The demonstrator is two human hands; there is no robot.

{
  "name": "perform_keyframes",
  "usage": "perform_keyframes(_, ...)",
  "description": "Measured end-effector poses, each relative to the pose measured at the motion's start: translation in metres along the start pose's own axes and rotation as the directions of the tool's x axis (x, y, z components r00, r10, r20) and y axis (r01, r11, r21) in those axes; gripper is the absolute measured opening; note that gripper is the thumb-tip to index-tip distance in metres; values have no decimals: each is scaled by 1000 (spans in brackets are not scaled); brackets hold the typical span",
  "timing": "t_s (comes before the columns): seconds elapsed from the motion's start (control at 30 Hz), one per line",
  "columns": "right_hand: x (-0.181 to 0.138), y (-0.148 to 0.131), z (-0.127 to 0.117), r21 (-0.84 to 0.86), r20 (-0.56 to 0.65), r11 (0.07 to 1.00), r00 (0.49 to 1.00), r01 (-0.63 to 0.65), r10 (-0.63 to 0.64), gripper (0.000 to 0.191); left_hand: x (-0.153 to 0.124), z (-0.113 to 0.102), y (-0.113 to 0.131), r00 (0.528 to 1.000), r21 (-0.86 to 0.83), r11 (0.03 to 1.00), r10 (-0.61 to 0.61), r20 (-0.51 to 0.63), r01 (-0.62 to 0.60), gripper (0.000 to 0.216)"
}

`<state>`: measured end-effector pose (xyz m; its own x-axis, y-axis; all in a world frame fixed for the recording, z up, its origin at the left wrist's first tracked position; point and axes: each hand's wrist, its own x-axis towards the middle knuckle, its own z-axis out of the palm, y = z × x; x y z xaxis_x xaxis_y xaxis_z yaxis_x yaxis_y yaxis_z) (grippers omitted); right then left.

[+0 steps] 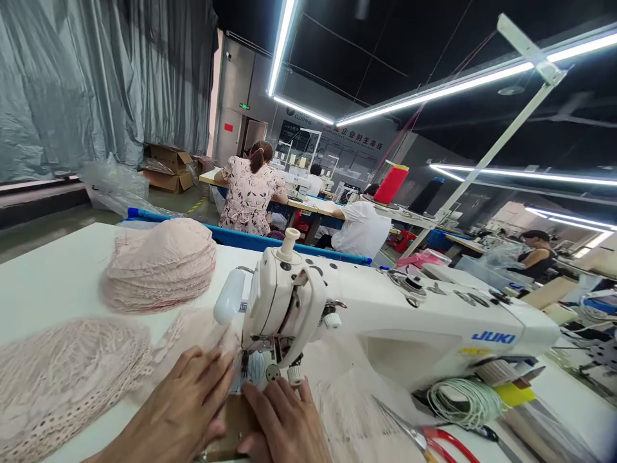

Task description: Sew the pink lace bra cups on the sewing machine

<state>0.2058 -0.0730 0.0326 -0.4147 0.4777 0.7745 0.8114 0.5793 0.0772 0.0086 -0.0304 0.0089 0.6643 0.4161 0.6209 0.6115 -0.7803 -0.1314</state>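
Note:
My left hand (180, 411) lies flat with fingers stretched out on a pale pink lace piece (193, 334), just left of the needle of a white JUKI sewing machine (385, 315). My right hand (284, 421) rests beside it, fingers extended and pressing the fabric down in front of the presser foot (250, 373). Both hands guide the lace on the white table (58, 270). A brown piece (234, 421) shows between the hands.
A stack of pink lace cups (161, 263) sits at the back left and a lace pile (62, 373) at the front left. Red-handled scissors (434, 440) and coiled cord (463, 402) lie right. Other people sit at machines behind.

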Motion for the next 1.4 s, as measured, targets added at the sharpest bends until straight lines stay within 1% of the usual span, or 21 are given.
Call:
perform_keyframes(0.07, 0, 0, -2, 38, 20, 999, 1000, 20, -21, 61, -8, 1, 14, 997, 35, 999, 12, -70, -9, 37)
perform_keyframes(0.1, 0, 0, -3, 61, 22, 998, 999, 22, -24, 60, -10, -3, 20, 995, 34, 999, 7, -96, -4, 36)
perform_keyframes(0.17, -3, 0, -5, 98, 26, 995, 999, 18, -21, 61, -6, -17, 24, 993, -8, 1000, 27, -114, -28, 38)
perform_keyframes(0.2, -4, 0, -6, 113, 36, 994, 999, 13, -17, 61, -1, -27, 22, 994, -35, 997, 58, -92, -61, 39)
perform_keyframes(0.23, -5, 0, -7, 124, 52, 992, 999, 3, -10, 61, 6, -37, 18, 989, -45, 990, 130, -74, -134, 39)
perform_keyframes(0.27, -6, 1, -9, 128, 77, 992, 997, -14, 4, 60, 13, -46, 12, 982, -42, 981, 187, -16, -187, 34)
perform_keyframes(0.3, -7, 2, -10, 123, 104, 992, 994, -36, 23, 58, 21, -53, 7, 975, -29, 975, 220, 13, -220, 31)
perform_keyframes(0.37, -7, 3, -14, 90, 127, 992, 989, -88, 76, 52, 31, -60, -2, 977, 9, 978, 211, -14, -211, 32)
perform_keyframes(0.43, -5, 4, -16, 64, 117, 992, 988, -106, 98, 48, 33, -58, -4, 978, 30, 979, 203, -45, -202, 34)
perform_keyframes(0.57, -4, 2, -15, 83, 139, 995, 990, -52, 40, 45, 22, -47, 2, 975, 70, 974, 220, -44, -216, 42)
perform_keyframes(0.63, -5, 2, -14, 105, 139, 993, 989, -57, 42, 42, 16, -44, 3, 971, 77, 968, 240, -16, -238, 45)
perform_keyframes(0.7, -5, 3, -13, 143, 109, 987, 992, -72, 57, 41, 11, -42, 1, 971, 81, 968, 239, 1, -238, 45)
perform_keyframes(0.8, -5, 3, -13, 189, 84, 980, 996, -53, 38, 43, 2, -37, -2, 965, 107, 960, 257, 44, -260, 43)
perform_keyframes(0.9, -6, 4, -10, 179, 91, 984, 996, -15, -1, 46, -2, -31, -2, 961, 142, 952, 259, 94, -271, 47)
perform_keyframes(0.97, -8, 6, -8, 145, 100, 989, 995, -21, 6, 40, -1, -29, -2, 969, 152, 960, 222, 109, -237, 51)
perform_keyframes(1.07, -10, 11, -7, 104, 181, 994, 983, -26, 7, 35, 6, -28, -3, 969, 133, 965, 207, 138, -225, 51)
perform_keyframes(1.17, -10, 15, -10, 75, 294, 997, 956, -7, -15, 40, 14, -31, -4, 967, 100, 969, 211, 146, -226, 46)
perform_keyframes(1.23, -10, 15, -11, 59, 318, 998, 948, 1, -20, 44, 19, -33, -4, 976, 86, 981, 159, 147, -173, 39)
perform_keyframes(1.3, -11, 14, -10, 60, 297, 998, 954, 11, -28, 46, 22, -36, -3, 986, 80, 994, 64, 154, -77, 32)
perform_keyframes(1.33, -12, 13, -9, 66, 268, 998, 963, 10, -27, 47, 23, -38, -3, 985, 68, 996, 50, 165, -62, 32)
perform_keyframes(1.4, -13, 10, -7, 101, 197, 995, 980, -14, -6, 45, 23, -40, -1, 984, 43, 995, 82, 160, -90, 34)
